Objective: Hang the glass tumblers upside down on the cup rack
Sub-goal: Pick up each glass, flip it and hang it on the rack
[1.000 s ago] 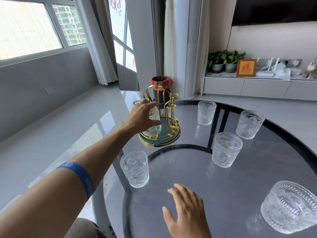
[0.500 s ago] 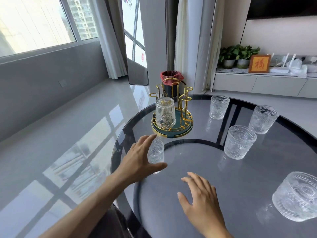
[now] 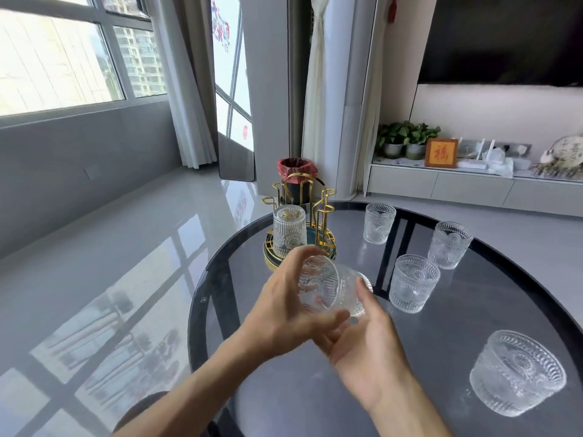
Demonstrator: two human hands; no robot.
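Observation:
A gold wire cup rack [image 3: 325, 212] on a teal round base stands at the far left of the round table. One glass tumbler [image 3: 289, 230] hangs upside down on it. My left hand [image 3: 284, 313] grips another tumbler [image 3: 328, 290] lifted above the table and tipped on its side, just in front of the rack. My right hand [image 3: 369, 345] is cupped under and beside this tumbler, fingers touching it. Three tumblers stand upright to the right: a far one [image 3: 379, 227], a right one [image 3: 449, 244], a middle one [image 3: 413, 282]. A fourth [image 3: 517, 372] sits near right.
The dark glass table [image 3: 426, 405] has its curved edge at left, with grey floor beyond. A bin with a red liner [image 3: 295, 168] stands on the floor behind the rack. A low white cabinet with plants runs along the far right wall.
My left hand has picked up the near tumbler from the table and tipped it sideways. My right hand rose from the tabletop to meet it.

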